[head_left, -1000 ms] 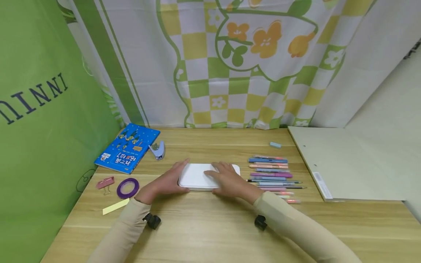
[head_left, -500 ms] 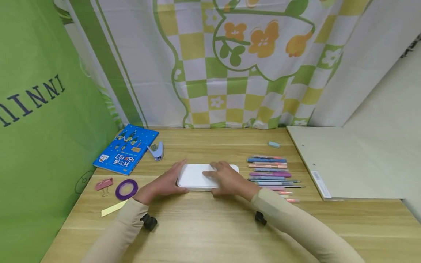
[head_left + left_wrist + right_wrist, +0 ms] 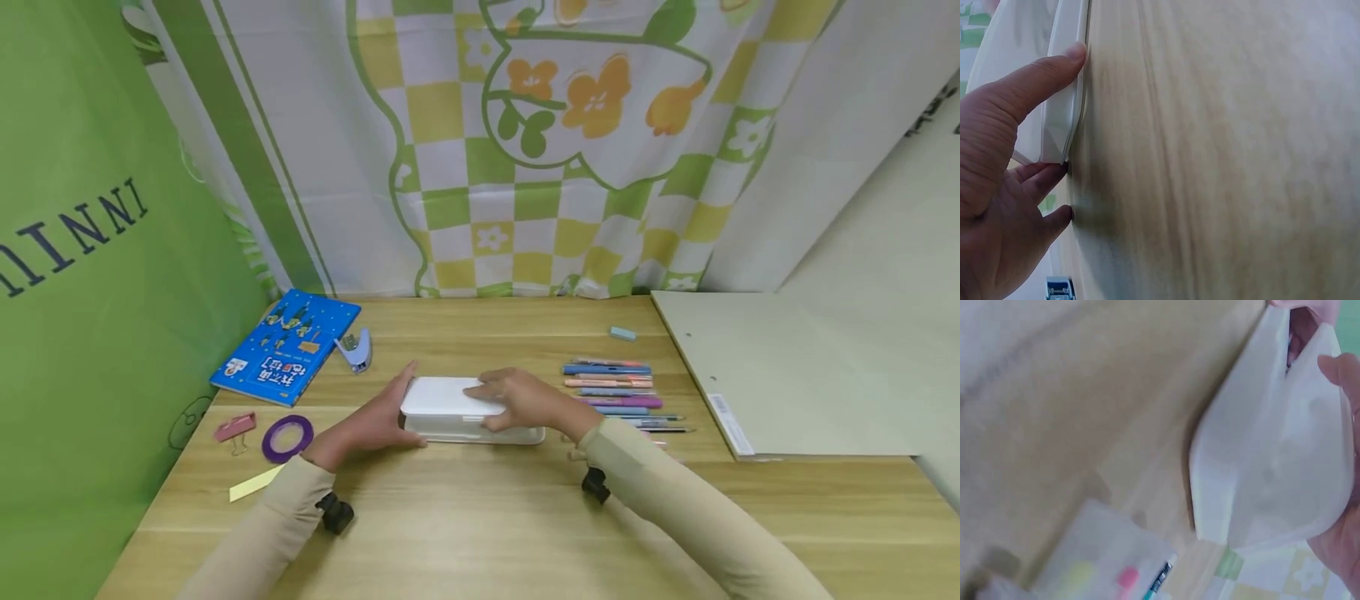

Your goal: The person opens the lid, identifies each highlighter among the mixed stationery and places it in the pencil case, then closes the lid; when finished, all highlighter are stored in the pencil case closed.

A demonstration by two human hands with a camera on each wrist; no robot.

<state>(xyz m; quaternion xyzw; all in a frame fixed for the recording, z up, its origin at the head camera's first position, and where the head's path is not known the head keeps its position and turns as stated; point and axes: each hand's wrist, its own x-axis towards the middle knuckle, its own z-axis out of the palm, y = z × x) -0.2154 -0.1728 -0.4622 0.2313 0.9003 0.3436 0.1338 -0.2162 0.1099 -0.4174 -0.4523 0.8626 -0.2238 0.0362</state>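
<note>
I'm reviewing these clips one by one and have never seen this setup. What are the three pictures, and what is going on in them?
No machine here: a person works with bare hands, wearing three cameras. The wide picture comes from the head; the two close, blurry ones come from each wrist.

On the wooden table lies a white box. The left hand holds its left end, thumb on the edge in the left wrist view. The right hand grips the lid, which is lifted from the base; the right wrist view shows the gap.

Around it: a row of pens on the right, a grey board, a blue book, a purple tape roll, a pink clip and a yellow note.
</note>
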